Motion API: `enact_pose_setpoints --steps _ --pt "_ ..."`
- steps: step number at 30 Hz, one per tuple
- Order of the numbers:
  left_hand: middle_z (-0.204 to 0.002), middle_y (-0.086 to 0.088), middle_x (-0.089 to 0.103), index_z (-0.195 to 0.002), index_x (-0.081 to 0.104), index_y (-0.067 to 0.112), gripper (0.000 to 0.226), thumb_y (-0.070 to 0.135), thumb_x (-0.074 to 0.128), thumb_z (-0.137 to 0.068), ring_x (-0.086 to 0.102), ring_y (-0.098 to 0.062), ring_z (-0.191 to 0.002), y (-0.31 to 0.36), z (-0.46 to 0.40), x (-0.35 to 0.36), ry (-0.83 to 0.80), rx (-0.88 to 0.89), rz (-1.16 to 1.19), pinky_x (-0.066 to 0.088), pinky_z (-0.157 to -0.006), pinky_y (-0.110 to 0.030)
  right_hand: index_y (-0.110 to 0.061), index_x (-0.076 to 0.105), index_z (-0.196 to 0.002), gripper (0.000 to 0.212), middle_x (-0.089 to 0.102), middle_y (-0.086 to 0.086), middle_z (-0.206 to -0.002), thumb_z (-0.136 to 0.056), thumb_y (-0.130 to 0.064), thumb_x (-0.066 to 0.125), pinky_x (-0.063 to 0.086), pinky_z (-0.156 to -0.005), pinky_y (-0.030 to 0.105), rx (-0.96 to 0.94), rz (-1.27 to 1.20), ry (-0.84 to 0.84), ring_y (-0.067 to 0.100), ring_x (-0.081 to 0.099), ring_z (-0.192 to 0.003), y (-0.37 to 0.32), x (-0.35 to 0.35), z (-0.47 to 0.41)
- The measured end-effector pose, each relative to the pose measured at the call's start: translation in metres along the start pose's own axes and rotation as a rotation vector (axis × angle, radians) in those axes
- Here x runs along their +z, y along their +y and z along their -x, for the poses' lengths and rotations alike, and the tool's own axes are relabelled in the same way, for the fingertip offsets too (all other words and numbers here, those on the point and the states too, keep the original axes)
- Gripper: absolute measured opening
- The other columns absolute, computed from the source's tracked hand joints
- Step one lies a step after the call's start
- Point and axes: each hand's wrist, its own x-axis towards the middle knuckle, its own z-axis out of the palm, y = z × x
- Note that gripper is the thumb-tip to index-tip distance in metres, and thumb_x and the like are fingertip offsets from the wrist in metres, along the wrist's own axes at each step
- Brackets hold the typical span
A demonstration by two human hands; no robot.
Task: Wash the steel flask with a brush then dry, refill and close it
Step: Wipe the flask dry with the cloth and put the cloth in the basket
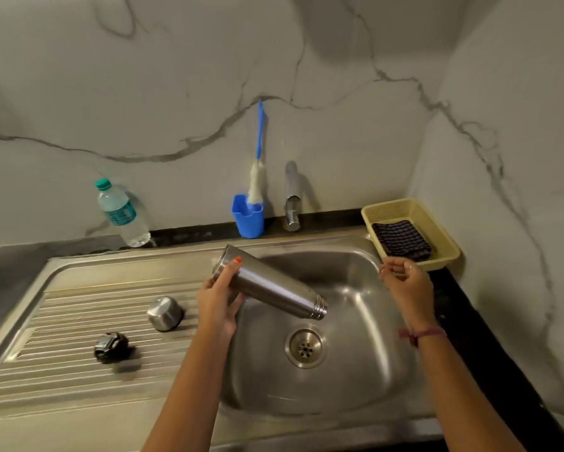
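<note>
My left hand (217, 300) grips the steel flask (274, 285) near its base and holds it tilted over the sink basin (355, 370), open threaded mouth pointing down and right. My right hand (404, 283) hovers over the basin's right rim with fingers loosely curled, holding nothing. The blue-handled bottle brush (257, 177) stands in a blue cup (248, 216) at the back wall. On the ribbed drainboard (78, 321) lie the steel cap (164, 313) and a black inner stopper (111, 347).
A tap (292, 203) rises behind the basin, no water running. A plastic water bottle (120, 213) leans on the wall at back left. A yellow basket (437, 233) holding a dark striped cloth (401, 239) sits at back right. The drain (305, 345) lies below the flask.
</note>
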Motion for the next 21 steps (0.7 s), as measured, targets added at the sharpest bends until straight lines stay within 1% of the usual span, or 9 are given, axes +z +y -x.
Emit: enact_pose_setpoints --steps 3,7,9,11,13,14,17,19,21 --pt "-0.119 -0.014 0.066 -0.128 0.053 0.007 0.063 0.022 0.084 -0.075 0.066 -0.025 -0.108 -0.017 0.001 0.010 0.008 -0.013 -0.025 0.057 -0.082 -0.036 -0.015 0.067 -0.100 0.015 0.069 0.003 -0.094 -0.085 -0.012 0.065 0.054 -0.083 0.038 -0.024 -0.002 0.016 0.020 0.066 -0.088 0.002 -0.013 -0.037" --pt "-0.118 -0.016 0.068 -0.125 0.058 0.007 0.061 0.021 0.085 -0.071 0.069 -0.025 -0.106 -0.031 0.007 0.022 -0.030 0.027 -0.061 0.057 -0.089 -0.039 -0.005 0.063 -0.114 0.027 0.066 0.011 -0.109 -0.088 -0.011 0.061 0.043 -0.082 0.025 0.028 0.109 0.005 0.020 0.061 -0.098 -0.001 -0.021 -0.089" --pt "-0.115 -0.015 0.069 -0.119 0.060 0.009 0.052 0.020 0.083 -0.073 0.068 -0.026 -0.106 -0.037 0.011 0.027 -0.030 0.049 -0.102 0.055 -0.094 -0.042 -0.001 0.060 -0.121 0.036 0.064 0.014 -0.117 -0.087 -0.014 0.061 0.044 -0.085 0.027 0.070 0.169 -0.036 0.027 0.059 -0.108 0.002 -0.020 -0.113" --pt "-0.112 -0.014 0.069 -0.114 0.061 0.011 0.045 0.018 0.081 -0.075 0.068 -0.028 -0.106 -0.043 0.015 0.031 -0.037 0.077 -0.135 0.055 -0.092 -0.040 0.002 0.062 -0.114 0.033 0.065 0.017 -0.111 -0.086 -0.015 0.061 0.046 -0.076 0.030 0.054 0.272 -0.073 0.031 0.061 -0.101 0.007 -0.017 -0.130" --pt "-0.113 -0.014 0.068 -0.119 0.060 0.009 0.056 0.020 0.083 -0.069 0.067 -0.028 -0.106 -0.047 0.016 0.033 -0.050 0.091 -0.149 0.056 -0.086 -0.037 0.002 0.063 -0.102 0.025 0.065 0.017 -0.100 -0.085 -0.016 0.060 0.042 -0.065 0.029 0.057 0.391 -0.082 0.030 0.059 -0.086 0.012 -0.013 -0.142" --pt "-0.114 -0.015 0.068 -0.123 0.059 0.008 0.064 0.021 0.084 -0.066 0.068 -0.028 -0.106 -0.048 0.015 0.033 -0.059 0.093 -0.151 0.057 -0.084 -0.036 -0.001 0.062 -0.099 0.022 0.064 0.016 -0.097 -0.084 -0.017 0.059 0.044 -0.063 0.030 0.075 0.448 -0.092 0.030 0.059 -0.083 0.015 -0.011 -0.146" --pt "-0.112 -0.017 0.068 -0.124 0.061 0.004 0.068 0.021 0.085 -0.063 0.069 -0.027 -0.101 -0.052 0.012 0.033 -0.086 0.095 -0.162 0.058 -0.079 -0.034 -0.005 0.058 -0.100 0.026 0.061 0.016 -0.100 -0.081 -0.023 0.057 0.056 -0.074 0.043 0.146 0.608 -0.173 0.035 0.059 -0.089 0.026 -0.004 -0.158" --pt "-0.108 -0.017 0.068 -0.121 0.063 0.003 0.063 0.018 0.084 -0.063 0.068 -0.026 -0.097 -0.055 0.012 0.034 -0.098 0.102 -0.165 0.057 -0.078 -0.034 -0.004 0.057 -0.106 0.033 0.056 0.021 -0.111 -0.081 -0.025 0.056 0.052 -0.085 0.046 0.162 0.736 -0.188 0.038 0.055 -0.099 0.036 0.000 -0.167" --pt "-0.110 -0.017 0.069 -0.124 0.061 0.003 0.068 0.019 0.085 -0.062 0.069 -0.026 -0.098 -0.058 0.011 0.034 -0.099 0.111 -0.169 0.057 -0.083 -0.037 -0.003 0.055 -0.111 0.035 0.049 0.024 -0.121 -0.083 -0.024 0.054 0.046 -0.092 0.046 0.162 0.804 -0.170 0.040 0.049 -0.109 0.041 0.002 -0.172"
